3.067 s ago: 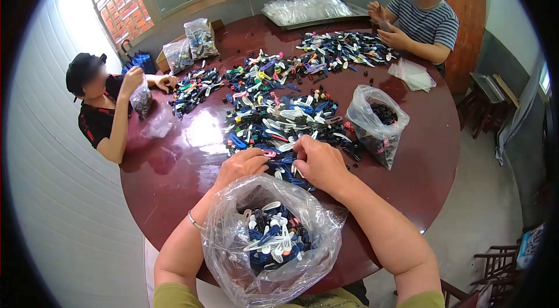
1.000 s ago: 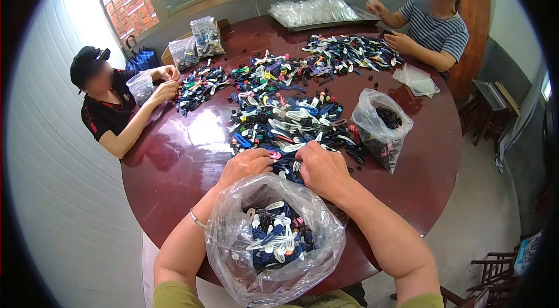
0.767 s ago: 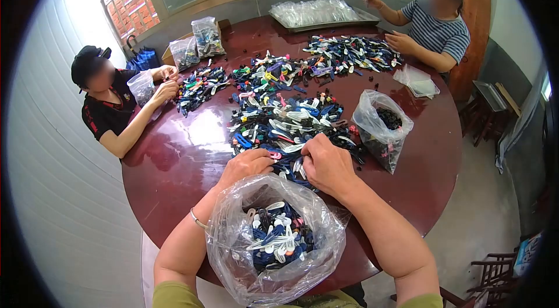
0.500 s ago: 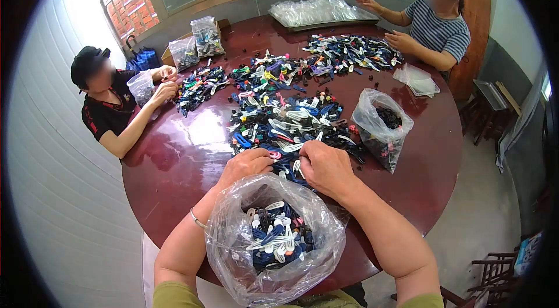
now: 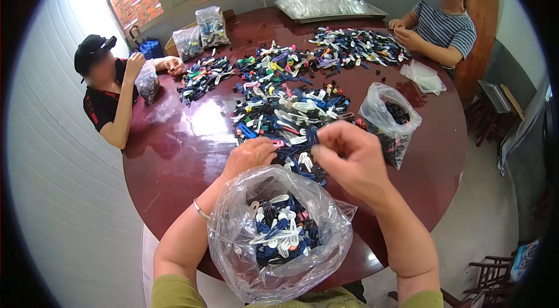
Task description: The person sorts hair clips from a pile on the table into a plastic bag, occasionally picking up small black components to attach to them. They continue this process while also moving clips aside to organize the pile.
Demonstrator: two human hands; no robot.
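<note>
A large heap of hair clips point(image 5: 291, 113), mostly navy, white and black, lies on the round dark-red table point(image 5: 169, 191). My left hand point(image 5: 253, 155) rests at the heap's near left edge, fingers curled beside a pink clip point(image 5: 278, 143); what they hold, if anything, is hidden. My right hand point(image 5: 352, 156) is raised over the near right edge, thumb and forefinger pinching a dark navy clip point(image 5: 312, 136). In front of my body stands an open clear plastic bag point(image 5: 233, 250), partly filled with white, navy and black clips point(image 5: 285, 232).
An open bag of dark pieces point(image 5: 391, 119) stands on the right. Two co-workers sit across, at left point(image 5: 105, 98) and right point(image 5: 445, 25). Filled bags point(image 5: 212, 25), a tray of clear packets point(image 5: 329, 5) and flat plastic sleeves point(image 5: 424, 77) lie toward the back.
My right hand has lifted and moved right, now with a dark clip between its fingertips. The left co-worker has raised one hand; the right co-worker's hands have come together.
</note>
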